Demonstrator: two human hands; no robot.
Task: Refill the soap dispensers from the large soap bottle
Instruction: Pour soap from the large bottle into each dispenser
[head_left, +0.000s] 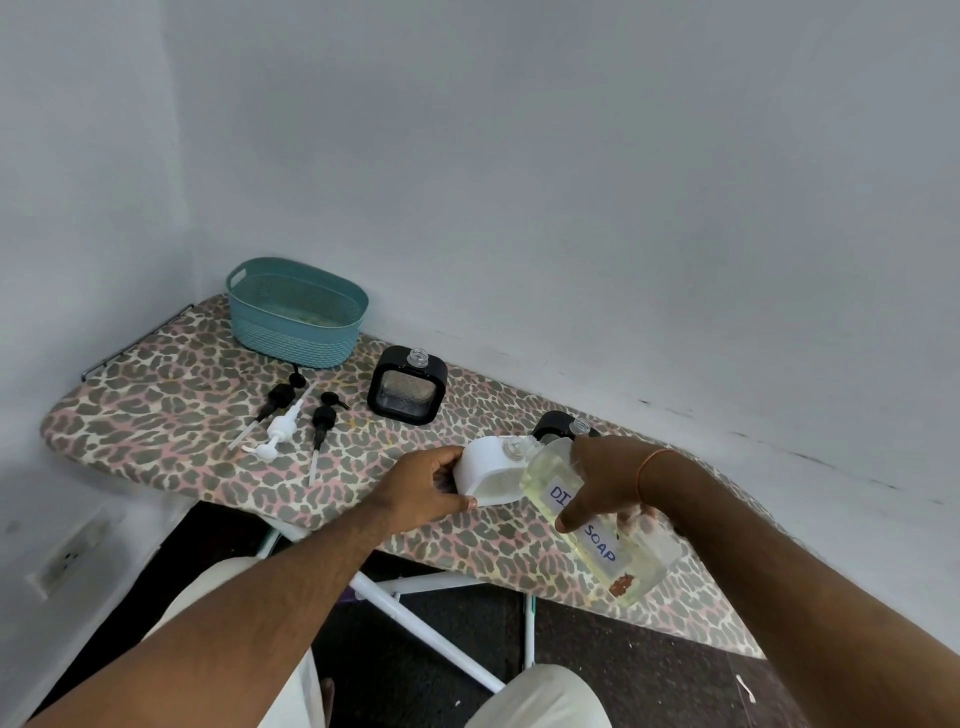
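Right hand (602, 483) grips the tilted soap bottle (597, 525) over the white dispenser (488, 475), steadied in the left hand (431, 493); two black dispensers (408, 387) remain unfilled, pumps (291, 421) off

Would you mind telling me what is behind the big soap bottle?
A black dispenser, its open clear neck showing, stands behind the bottle. The bottle and right hand cover most of its body.

A single wide-angle view from the person's head looks forward and steeply down, close over both forearms. The left hand (428, 486) and right hand (605, 480) sit just below the middle of the frame. Beyond them the patterned surface (171, 410) runs into a wall corner; nearer than the hands, the person's lap and the floor show.
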